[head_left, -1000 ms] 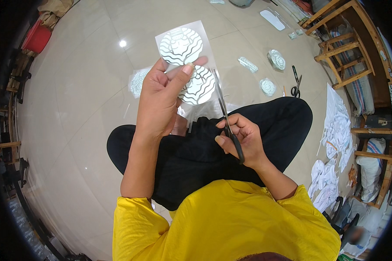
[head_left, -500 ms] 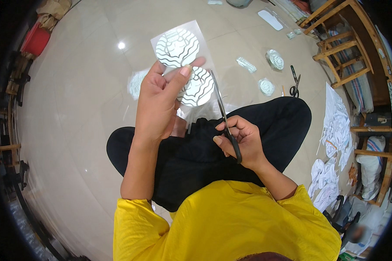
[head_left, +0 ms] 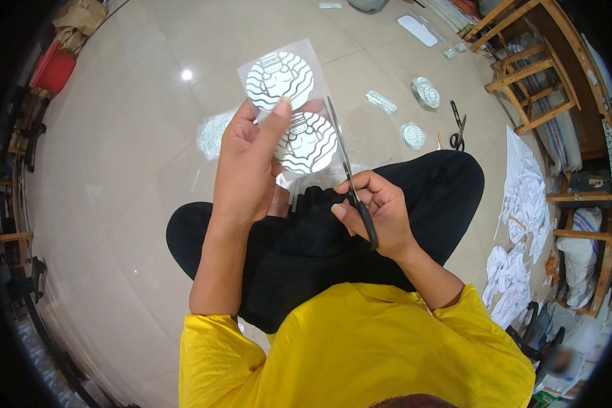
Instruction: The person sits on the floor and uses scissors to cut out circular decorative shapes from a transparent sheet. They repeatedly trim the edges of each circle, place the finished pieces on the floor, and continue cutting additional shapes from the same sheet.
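Observation:
My left hand [head_left: 251, 153] is closed on a clear plastic sheet [head_left: 311, 53] with two round stickers on it. The upper round sticker [head_left: 279, 78] and the lower round sticker [head_left: 307, 144] are white with silver wavy lines. My left thumb presses on the sheet where the two circles meet. Closed round dark-handled scissors, my right hand [head_left: 377, 214] is over my lap. The blades of the scissors [head_left: 341, 139] point away from me, along the sheet's right edge. Whether they touch the plastic I cannot tell.
Beyond my left hand lies a stack of round stickers [head_left: 217, 134]. Across the floor to the right are a round bundle [head_left: 426, 92], a smaller bundle [head_left: 413, 135], a strip [head_left: 381, 102] and other scissors [head_left: 459, 132]. White scraps [head_left: 523, 187] and a wooden stool [head_left: 534, 81] are farther right.
The sheet has shifted slightly toward me, and my left thumb has slid a little left on it. The scissors have tilted slightly and stay beside the sheet's right edge.

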